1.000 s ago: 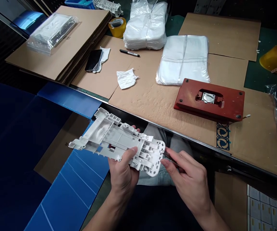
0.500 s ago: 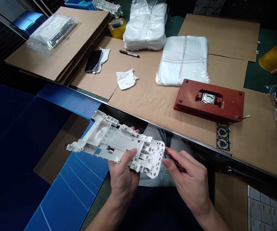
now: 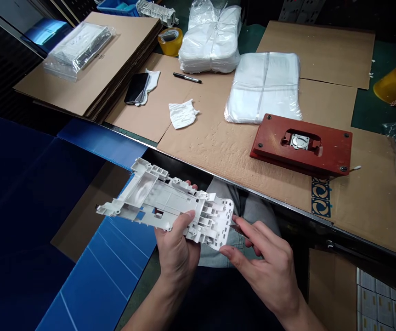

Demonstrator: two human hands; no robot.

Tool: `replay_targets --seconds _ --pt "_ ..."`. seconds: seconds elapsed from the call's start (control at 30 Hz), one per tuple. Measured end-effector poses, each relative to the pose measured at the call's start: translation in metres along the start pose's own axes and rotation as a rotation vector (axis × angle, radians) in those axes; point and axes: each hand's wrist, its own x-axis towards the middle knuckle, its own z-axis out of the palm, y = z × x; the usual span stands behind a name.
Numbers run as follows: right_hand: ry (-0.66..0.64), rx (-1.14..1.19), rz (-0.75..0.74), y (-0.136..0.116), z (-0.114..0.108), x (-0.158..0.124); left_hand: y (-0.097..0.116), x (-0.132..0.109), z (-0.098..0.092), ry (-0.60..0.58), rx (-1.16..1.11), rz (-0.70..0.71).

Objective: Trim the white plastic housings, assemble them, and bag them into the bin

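white plastic makes up the long frame [image 3: 165, 197], held over the person's lap just off the near edge of the table [image 3: 363, 108]. it lies slanted, its rounded, slotted end toward the right hand [image 3: 270, 264] and its wider end out over a blue sheet [image 3: 104, 266]. the left hand [image 3: 177, 253] grips the frame near its middle, thumb pressed on top and fingertips showing past the far edge. the right hand has a thin dark tool [image 3: 240, 231] in its curled fingers, the index finger stretched along it, the tip right by the slotted end. its thumb is spread away from the index finger, at the frame's lower corner; i cannot tell whether it presses there.

on the table, cardboard [image 3: 215, 142] lies under a red block [image 3: 334, 147] with a small metal piece [image 3: 300, 141] in its hollow. behind the block is a flat pack of white bags [image 3: 263, 87], with a thicker bundle [image 3: 210, 43] beside it. farther left are a crumpled white cloth [image 3: 183, 114], a black pen [image 3: 187, 78] and a phone [image 3: 136, 88].
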Motion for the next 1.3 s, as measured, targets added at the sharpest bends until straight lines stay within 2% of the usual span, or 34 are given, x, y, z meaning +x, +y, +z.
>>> replay_targets --seconds 0.23,0.37,0.43,0.53,0.67,0.77,0.87,0.93,1.0,1.13,1.3 --pt "0.014 -0.034 -0.063 -0.002 0.007 -0.007 0.000 0.001 0.000 0.012 -0.039 -0.011" --pt "-0.147 0.027 -0.186 0.005 0.007 -0.009 0.000 0.006 -0.001 0.011 -0.039 0.027" --pt "-0.177 0.086 -0.122 0.016 0.003 -0.010 0.001 0.009 -0.002 0.008 -0.035 0.050" --pt "-0.118 0.086 0.085 0.035 -0.005 -0.012 0.001 0.013 -0.005 -0.013 -0.027 0.063" --pt "-0.128 -0.063 0.148 0.052 -0.012 -0.015 0.002 0.012 -0.006 -0.024 -0.039 0.057" --pt "-0.146 -0.259 0.096 0.059 -0.010 -0.019 0.002 0.011 -0.005 -0.035 -0.032 0.026" --pt "-0.255 -0.451 0.024 0.065 -0.010 -0.022 0.002 0.013 -0.007 -0.052 -0.011 -0.011" --pt "-0.337 -0.546 -0.011 0.068 -0.014 -0.023 0.004 0.014 -0.011 -0.095 0.002 -0.075" --pt "-0.372 -0.618 -0.046 0.070 -0.022 -0.019 0.006 0.014 -0.017 -0.174 -0.011 -0.209" --pt "-0.323 -0.620 -0.163 0.064 -0.049 0.004 0.009 0.007 -0.025 -0.348 -0.126 -0.518" --pt "-0.272 -0.522 -0.383 0.041 -0.081 0.050 0.007 -0.013 -0.029 -0.462 -0.114 -0.739"
